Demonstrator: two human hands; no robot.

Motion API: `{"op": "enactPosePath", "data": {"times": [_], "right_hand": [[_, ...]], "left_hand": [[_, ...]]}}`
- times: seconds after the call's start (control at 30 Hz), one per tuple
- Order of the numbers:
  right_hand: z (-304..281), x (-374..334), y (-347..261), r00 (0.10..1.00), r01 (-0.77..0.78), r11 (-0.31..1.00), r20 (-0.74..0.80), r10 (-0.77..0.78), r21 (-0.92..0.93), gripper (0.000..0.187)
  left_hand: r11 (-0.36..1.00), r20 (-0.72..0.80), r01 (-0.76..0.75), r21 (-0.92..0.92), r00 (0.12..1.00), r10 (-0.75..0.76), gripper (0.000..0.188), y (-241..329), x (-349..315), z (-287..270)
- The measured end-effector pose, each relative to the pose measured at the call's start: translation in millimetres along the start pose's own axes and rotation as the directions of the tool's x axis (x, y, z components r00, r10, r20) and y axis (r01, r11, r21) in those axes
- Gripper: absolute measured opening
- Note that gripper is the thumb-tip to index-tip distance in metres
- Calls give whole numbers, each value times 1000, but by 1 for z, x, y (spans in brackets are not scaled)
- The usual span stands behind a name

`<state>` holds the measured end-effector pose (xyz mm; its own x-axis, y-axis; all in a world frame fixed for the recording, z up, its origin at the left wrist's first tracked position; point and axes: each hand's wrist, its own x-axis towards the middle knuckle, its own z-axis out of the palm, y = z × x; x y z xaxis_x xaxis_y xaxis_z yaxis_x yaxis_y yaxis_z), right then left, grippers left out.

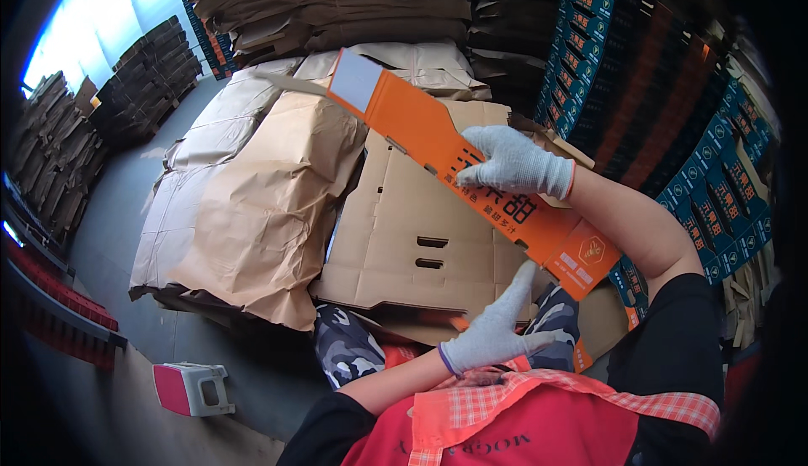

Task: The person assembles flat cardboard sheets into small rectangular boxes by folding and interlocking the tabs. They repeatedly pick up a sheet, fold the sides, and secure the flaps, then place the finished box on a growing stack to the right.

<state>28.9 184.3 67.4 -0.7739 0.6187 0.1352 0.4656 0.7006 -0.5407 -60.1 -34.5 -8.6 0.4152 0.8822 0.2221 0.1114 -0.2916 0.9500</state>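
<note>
A long orange cardboard carton piece (412, 117) with dark print slants across the middle, its far end raised to the left and its near end low on the right. My right hand (513, 163), in a pale knit glove, grips it by the upper edge. Just below its lower edge is my gloved left hand (497, 327), fingers stretched and thumb apart; its fingertips reach that edge, though I cannot tell if they touch. Beneath lies a flat brown cardboard sheet (396, 222) with two slots, resting in front of my lap.
Brown paper-wrapped bundles (261, 205) lie to the left of the sheet. Stacks of dark green and orange cartons (581, 54) rise at the right. Flattened cardboard piles (353, 3) stand at the back. A small white and pink stool (189, 390) is on the floor at lower left.
</note>
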Motion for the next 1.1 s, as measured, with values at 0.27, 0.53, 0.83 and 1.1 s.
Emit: {"op": "enactPosePath", "data": {"times": [0.27, 0.53, 0.83, 1.1], "right_hand": [[27, -78, 127, 910, -269, 596, 3, 415, -757, 14], [83, -187, 58, 831, 315, 857, 555, -41, -408, 53], [48, -172, 47, 962, -149, 955, -260, 81, -255, 37], [72, -218, -21, 460, -184, 958, 881, -112, 218, 67]], "left_hand": [[379, -204, 51, 924, 904, 376, 41, 7, -58, -144], [150, 668, -661, 735, 668, -328, 57, -102, 2, -186], [459, 38, 51, 887, 982, -182, 38, -54, -4, -149], [901, 816, 297, 315, 401, -417, 93, -31, -114, -126]]}}
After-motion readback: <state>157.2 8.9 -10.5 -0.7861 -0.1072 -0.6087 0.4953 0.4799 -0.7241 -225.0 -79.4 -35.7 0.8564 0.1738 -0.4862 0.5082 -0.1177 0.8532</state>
